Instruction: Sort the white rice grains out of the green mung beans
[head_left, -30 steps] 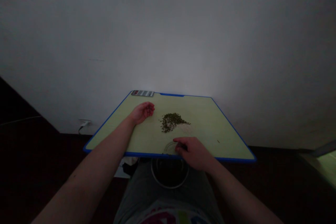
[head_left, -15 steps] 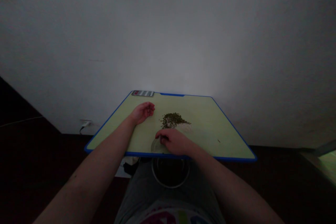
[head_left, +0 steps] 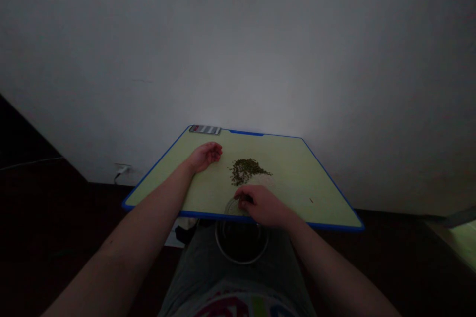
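Pale green worktop [head_left: 290, 158] with a blue edge, recorded from the head view, stands against a grey-white wall [head_left: 238, 34]. Lighting is dim and small detail is limited.

Left hand [head_left: 206, 156]: forearm laid over the left part of the worktop, fingers loosely curled, palm turned toward the centre. Whether anything lies inside the fingers cannot be told. Right hand [head_left: 262, 205]: placed at the near edge, thumb and forefinger bent and grasping a clear round-rimmed dish [head_left: 229, 206], of which only a curved part shows, left of the fingers.

Small green beans [head_left: 245, 168] lie in a loose, scattered heap near the middle of the worktop, between the two hands and just beyond the right one. Pale grains [head_left: 262, 179] adjoin the heap on its near right side. One thin brown sliver [head_left: 311, 200] lies well apart, to the right.

Smartphone [head_left: 205, 130], screen lit, lies at the far left corner. Below the near edge, a round bowl [head_left: 241, 261] with a bright rim sits at the lap, over grey trousers [head_left: 193, 267]; its contents are too dark to identify. A plug [head_left: 122, 170] is fitted low on the wall at left.
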Demonstrator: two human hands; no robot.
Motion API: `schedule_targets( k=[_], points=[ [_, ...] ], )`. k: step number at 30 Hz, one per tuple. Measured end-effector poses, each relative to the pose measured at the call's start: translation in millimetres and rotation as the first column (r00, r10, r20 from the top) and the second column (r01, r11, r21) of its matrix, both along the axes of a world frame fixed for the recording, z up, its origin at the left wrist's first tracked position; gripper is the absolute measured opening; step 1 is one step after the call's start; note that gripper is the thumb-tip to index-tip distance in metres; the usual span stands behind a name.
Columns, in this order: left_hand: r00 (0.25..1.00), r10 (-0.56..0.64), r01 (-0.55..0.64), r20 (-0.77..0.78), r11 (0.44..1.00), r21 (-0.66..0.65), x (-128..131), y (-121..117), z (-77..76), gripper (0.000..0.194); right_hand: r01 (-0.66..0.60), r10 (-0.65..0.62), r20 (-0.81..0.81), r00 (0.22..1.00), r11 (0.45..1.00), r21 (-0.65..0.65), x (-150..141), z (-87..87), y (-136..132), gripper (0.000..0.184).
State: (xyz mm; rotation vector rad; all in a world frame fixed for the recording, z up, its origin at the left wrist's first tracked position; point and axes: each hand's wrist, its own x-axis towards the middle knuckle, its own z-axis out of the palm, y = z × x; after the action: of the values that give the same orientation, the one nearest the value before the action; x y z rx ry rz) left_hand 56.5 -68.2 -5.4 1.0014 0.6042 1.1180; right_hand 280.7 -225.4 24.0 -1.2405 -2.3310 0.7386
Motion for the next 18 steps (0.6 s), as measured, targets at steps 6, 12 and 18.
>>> schedule_targets(
  k=[6, 12, 18],
  points=[
    [1.0, 0.001, -0.001, -0.01, 1.0, 0.001, -1, 2, -1.7, 0.018, 0.031, -0.032, -0.021, 0.999, 0.999, -0.032, 11, 0.0, -8, 0.028],
    [1.0, 0.0, 0.0, -0.013, 1.0, -0.003, -1, 2, -1.8, 0.018, 0.069, -0.071, -0.07, 0.995, 0.997, -0.031, 28, -5.0, -18, 0.028],
    [1.0, -0.002, 0.002, 0.0, 1.0, 0.0, -1, 1, -1.3, 0.018, 0.267, -0.249, -0.138, 0.959, 0.954, 0.133, 50, -16.7, -21, 0.029]
  ],
)
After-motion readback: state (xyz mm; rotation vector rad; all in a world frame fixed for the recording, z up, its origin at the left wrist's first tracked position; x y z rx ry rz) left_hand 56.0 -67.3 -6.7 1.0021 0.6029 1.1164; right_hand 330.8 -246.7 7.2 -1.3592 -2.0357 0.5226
